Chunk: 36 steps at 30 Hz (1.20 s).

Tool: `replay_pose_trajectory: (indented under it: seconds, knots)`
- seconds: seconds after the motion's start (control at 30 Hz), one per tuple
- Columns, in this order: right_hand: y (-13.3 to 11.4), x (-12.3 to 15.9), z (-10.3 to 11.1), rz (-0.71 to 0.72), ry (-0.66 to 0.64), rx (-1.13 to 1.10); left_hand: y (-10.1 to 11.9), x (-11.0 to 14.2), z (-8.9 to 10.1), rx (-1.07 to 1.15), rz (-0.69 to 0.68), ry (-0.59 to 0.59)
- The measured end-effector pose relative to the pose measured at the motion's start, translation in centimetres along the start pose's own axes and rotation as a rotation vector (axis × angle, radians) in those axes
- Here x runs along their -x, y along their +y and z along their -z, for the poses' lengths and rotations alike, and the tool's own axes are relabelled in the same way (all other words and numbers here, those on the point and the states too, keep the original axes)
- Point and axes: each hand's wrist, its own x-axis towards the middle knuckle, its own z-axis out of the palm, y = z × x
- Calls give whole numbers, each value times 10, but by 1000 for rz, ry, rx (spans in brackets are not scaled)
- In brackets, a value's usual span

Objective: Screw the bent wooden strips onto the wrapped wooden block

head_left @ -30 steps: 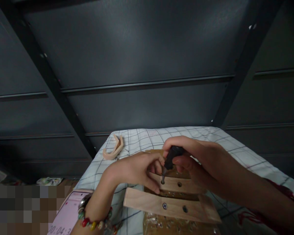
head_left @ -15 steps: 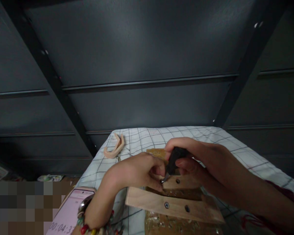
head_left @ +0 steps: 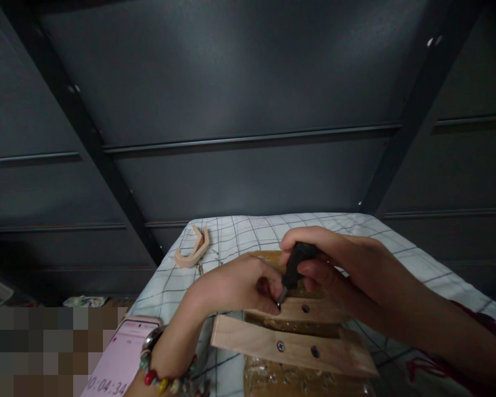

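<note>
My right hand (head_left: 334,259) grips the black handle of a screwdriver (head_left: 300,264), its tip slanting down to the left. By that tip my left hand (head_left: 252,284) is closed, thumb and fingers pinching a small metal screw (head_left: 278,306) mostly hidden by them. Under the fingertips lies a pale wooden strip (head_left: 322,310) with a dark hole to the right of the screw. Nearer me is another wooden strip (head_left: 248,336), holding a cross-head screw (head_left: 280,346) and a dark hole. Both strips rest across a brown, tape-wrapped block (head_left: 268,380) dotted with small holes.
Bent wooden hook pieces (head_left: 194,251) lie at the far left of the checked cloth (head_left: 231,226), with loose screws (head_left: 199,269) nearby. A phone (head_left: 119,353) showing a timer lies at the left. A dark panelled wall (head_left: 248,176) stands behind the table.
Both hands and the screwdriver have shifted slightly right, and the screwdriver is a bit more upright. The far strip has slid slightly right. The near strip stays about where it was.
</note>
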Motion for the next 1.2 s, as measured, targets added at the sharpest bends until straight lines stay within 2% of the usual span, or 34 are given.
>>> replay_pose_trajectory:
  seconds: [0.13,0.3,0.63,0.8,1.03,1.2]
  knots:
    - [-1,1,0,-10,-10,-6,-4,3,4,-31,-46,8]
    - [-1,-1,0,13,-14,-47,-5,9,10,51,-131,115]
    - [3,-1,-2,38,32,5,-14,-5,4,242,-138,-47]
    - [1,-4,-1,5,-15,-16,-14,-10,4,280,-147,-163]
    - [3,-1,-2,44,54,17,-11,-9,3,304,-82,-91]
    - [4,-1,-2,74,73,45,-15,-9,2,339,-128,-57]
